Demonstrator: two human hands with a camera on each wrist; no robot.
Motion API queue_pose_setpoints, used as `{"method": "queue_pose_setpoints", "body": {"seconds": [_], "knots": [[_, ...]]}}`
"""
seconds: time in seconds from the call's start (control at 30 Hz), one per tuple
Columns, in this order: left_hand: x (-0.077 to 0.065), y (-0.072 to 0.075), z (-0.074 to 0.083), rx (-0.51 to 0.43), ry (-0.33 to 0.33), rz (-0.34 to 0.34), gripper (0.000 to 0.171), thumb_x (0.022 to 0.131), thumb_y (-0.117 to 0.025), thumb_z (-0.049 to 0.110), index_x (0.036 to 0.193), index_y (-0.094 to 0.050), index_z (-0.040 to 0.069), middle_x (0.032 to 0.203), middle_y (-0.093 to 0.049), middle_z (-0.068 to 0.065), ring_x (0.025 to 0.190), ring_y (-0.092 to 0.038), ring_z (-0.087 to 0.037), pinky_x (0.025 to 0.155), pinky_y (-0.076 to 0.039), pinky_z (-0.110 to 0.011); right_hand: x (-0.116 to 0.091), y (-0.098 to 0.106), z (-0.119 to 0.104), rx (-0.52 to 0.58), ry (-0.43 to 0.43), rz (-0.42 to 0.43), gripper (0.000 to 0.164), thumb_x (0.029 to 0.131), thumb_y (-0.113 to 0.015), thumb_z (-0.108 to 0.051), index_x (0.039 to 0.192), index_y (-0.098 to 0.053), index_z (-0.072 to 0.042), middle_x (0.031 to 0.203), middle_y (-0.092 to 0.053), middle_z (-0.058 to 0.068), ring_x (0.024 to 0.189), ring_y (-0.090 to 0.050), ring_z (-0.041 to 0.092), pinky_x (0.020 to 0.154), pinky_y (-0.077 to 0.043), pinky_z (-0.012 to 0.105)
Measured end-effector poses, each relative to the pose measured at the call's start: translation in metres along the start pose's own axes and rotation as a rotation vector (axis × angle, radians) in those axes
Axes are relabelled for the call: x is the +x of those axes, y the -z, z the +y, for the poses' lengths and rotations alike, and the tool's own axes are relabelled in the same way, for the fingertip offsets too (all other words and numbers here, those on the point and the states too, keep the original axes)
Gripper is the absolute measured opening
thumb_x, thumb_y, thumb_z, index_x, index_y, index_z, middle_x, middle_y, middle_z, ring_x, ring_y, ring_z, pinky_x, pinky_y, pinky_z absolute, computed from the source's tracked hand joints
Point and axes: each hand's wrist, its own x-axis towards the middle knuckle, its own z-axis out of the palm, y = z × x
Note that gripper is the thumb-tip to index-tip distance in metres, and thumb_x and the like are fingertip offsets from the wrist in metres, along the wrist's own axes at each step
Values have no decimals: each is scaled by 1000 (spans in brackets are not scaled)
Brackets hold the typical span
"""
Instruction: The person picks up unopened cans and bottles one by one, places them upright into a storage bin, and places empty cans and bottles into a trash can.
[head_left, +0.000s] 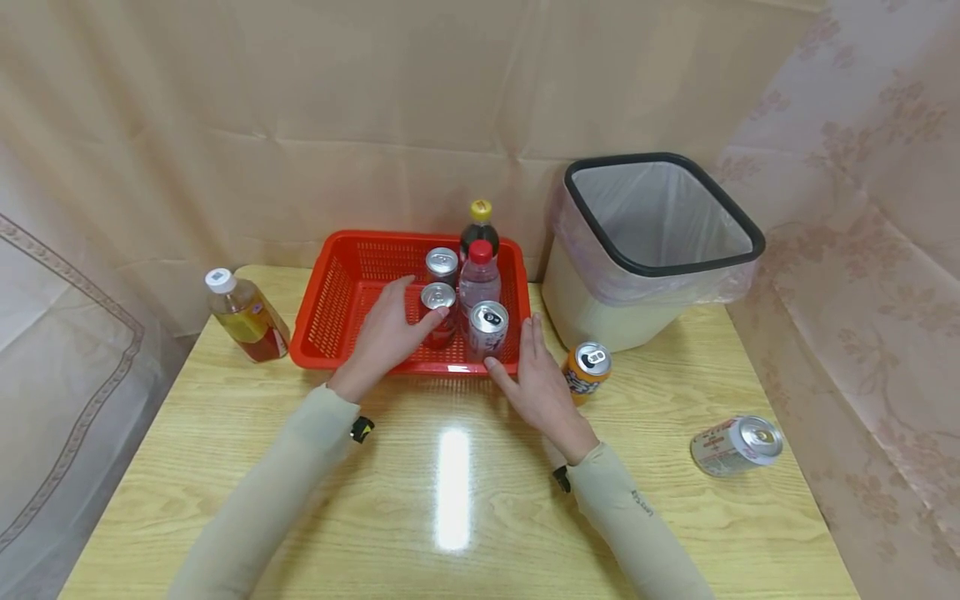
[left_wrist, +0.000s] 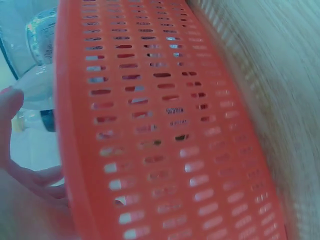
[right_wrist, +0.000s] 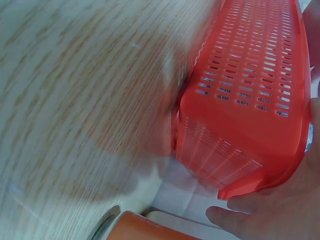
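Note:
A red perforated basket (head_left: 390, 367) holds several drinks. My left hand (head_left: 386, 329) reaches over its front rim, thumb in front of a red can (head_left: 441, 329) and fingers spread to its left; no firm grip shows. In the left wrist view, thumb and fingers stand apart behind the basket wall (left_wrist: 150, 120). My right hand (head_left: 540, 383) rests at the basket's front right corner, fingers along the side and thumb by the front rim. Beside that thumb stands a pale can (head_left: 488, 329). Behind are a red-capped clear bottle (head_left: 480, 279), a silver-topped can (head_left: 442, 262) and a yellow-capped dark bottle (head_left: 480, 218).
An orange can (head_left: 585, 371) stands right of my right hand, before a lined waste bin (head_left: 607, 308). A white can (head_left: 735, 446) sits near the table's right edge. Left of the basket is a white-capped bottle (head_left: 247, 317) of reddish drink. Curtains (head_left: 360, 125) hang behind.

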Motion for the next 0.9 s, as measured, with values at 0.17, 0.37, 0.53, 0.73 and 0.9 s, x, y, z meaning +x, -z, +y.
{"method": "queue_pose_setpoints", "body": {"seconds": [0.17, 0.37, 0.53, 0.73, 0.9], "knots": [[-13, 11, -4, -38, -61, 105, 76, 97, -66, 49, 156, -40, 8, 158, -44, -15, 143, -43, -37, 114, -39, -60, 1, 0, 0, -6, 3, 0, 106, 99, -37, -76, 165, -4, 0, 172, 4, 18, 155, -20, 41, 122, -28, 54], [-24, 27, -11, -87, -160, 249, 67, 99, -66, 43, 152, -46, 7, 152, -50, -15, 139, -47, -37, 114, -39, -60, 1, 1, 2, -15, 5, 6, 106, 99, -38, -75, 164, -4, 1, 172, 3, 20, 154, -21, 41, 121, -29, 54], [-31, 43, -17, -117, -205, 343, 62, 98, -67, 37, 148, -49, 5, 149, -53, -16, 135, -49, -36, 112, -40, -60, 1, 0, 3, -16, 3, 3, 107, 99, -36, -76, 164, -4, 2, 172, 5, 18, 154, -22, 41, 122, -29, 53], [-37, 58, -23, -181, -276, 458, 52, 99, -67, 29, 141, -56, 1, 141, -58, -17, 131, -52, -37, 110, -41, -56, 1, 0, 3, -13, 5, 6, 106, 99, -37, -75, 164, -4, 2, 172, 5, 18, 154, -23, 42, 122, -29, 53], [-42, 62, -32, -224, -340, 597, 41, 97, -68, 18, 132, -63, -3, 129, -65, -18, 119, -60, -32, 104, -47, -44, 2, 0, 3, -18, 11, 14, 105, 100, -38, -74, 164, -5, 3, 172, 3, 19, 153, -24, 42, 121, -30, 53]]}}
